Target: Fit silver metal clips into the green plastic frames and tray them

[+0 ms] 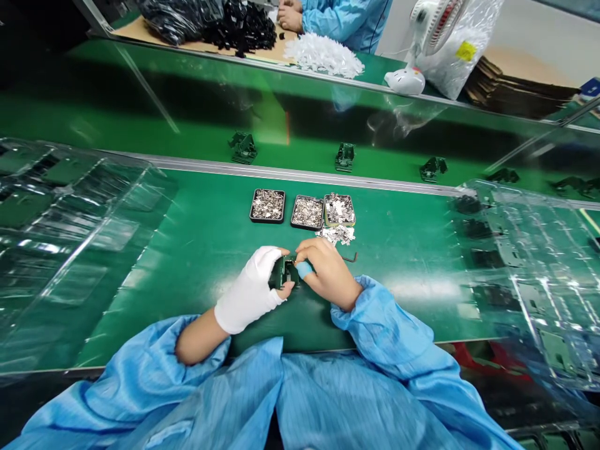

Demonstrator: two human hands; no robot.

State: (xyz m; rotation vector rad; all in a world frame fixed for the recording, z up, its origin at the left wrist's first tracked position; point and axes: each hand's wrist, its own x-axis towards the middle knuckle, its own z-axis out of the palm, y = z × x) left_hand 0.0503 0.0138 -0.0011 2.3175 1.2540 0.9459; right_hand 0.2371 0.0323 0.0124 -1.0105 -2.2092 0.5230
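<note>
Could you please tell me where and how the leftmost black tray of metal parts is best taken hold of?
I'd grip the black tray by its left wall, coming from the left: it lies flat with a raised rim, and that wall faces away from the middle tray. Its loose metal parts suggest keeping it level.

White-gloved left hand (253,284) curled in a grip, thumb tip (287,289) bare. Bare right hand (325,265), blue finger band (304,269), fingers bent close by. Blue-sleeved forearms (382,319) angle inward.
</note>
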